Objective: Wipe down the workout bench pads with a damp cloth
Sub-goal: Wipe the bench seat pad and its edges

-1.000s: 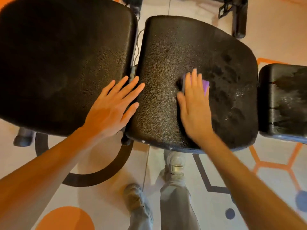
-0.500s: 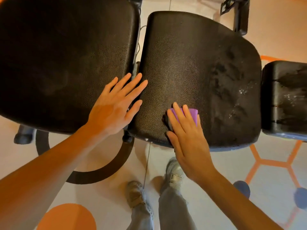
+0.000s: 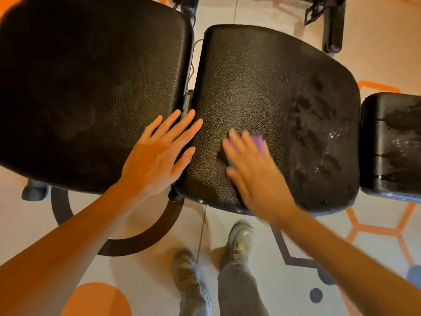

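Three black bench pads in a row: large left pad [image 3: 91,87], middle pad [image 3: 284,92] streaked wet on its right half, small right pad [image 3: 391,142] also wet. Left hand [image 3: 157,156] lies flat, fingers straight, spanning the gap between left and middle pads. Right hand [image 3: 255,176], blurred, presses the purple cloth [image 3: 258,142] flat on the middle pad's near-left area.

Large pad [image 3: 91,87] at 10 o'clock, middle pad [image 3: 273,87] just beside it toward 1 o'clock, small pad [image 3: 391,144] at 3 o'clock, left hand [image 3: 157,160] across the gap between the first two, right hand [image 3: 252,174] on cloth [image 3: 258,142] on middle pad, shoes [image 3: 241,240] on floor [image 3: 296,281] at 6 o'clock.
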Motion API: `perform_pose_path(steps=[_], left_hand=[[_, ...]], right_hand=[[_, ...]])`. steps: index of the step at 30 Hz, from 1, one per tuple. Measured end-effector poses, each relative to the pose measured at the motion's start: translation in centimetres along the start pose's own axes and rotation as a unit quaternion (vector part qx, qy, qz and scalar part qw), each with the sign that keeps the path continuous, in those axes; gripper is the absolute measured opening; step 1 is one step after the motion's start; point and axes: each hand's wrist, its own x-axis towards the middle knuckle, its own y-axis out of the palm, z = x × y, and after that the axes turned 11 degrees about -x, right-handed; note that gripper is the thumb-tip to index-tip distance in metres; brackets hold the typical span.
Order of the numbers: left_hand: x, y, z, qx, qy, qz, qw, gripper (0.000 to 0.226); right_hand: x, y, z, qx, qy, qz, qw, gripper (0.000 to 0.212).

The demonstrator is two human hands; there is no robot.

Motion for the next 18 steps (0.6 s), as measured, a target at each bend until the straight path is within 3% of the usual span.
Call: perform_pose_path(steps=[4,8,10,15,18], left_hand=[[0.0,0.0,-0.1,-0.001,0.001,0.003,1.0,0.054],[0.0,-0.1,0.1,-0.002,-0.003,0.008,1.0,0.055],[0.1,-0.1,0.1,-0.006,-0.003,0.009,1.0,0.054],[0.1,0.1,0.2,-0.009,-0.002,0.01,1.0,0.054],[0.2,0.0,0.1,-0.003,-0.002,0.011,1.0,0.055]], right_hand=[[8.2,0.2,-1.9,-0.024,0.115,-0.034,0.993,0.054],[-3.9,-0.2,2.9,-0.003,0.019,0.015,1.0,0.053],[-4.9,-0.1,1.8,0.019,-0.018,0.022,0.999,0.052],[7.7,-0.2,-2.3,-0.001,0.137,-0.029,0.99,0.053],[1.0,0.1,1.3,-0.008,0.087,-0.009,0.996,0.052]])
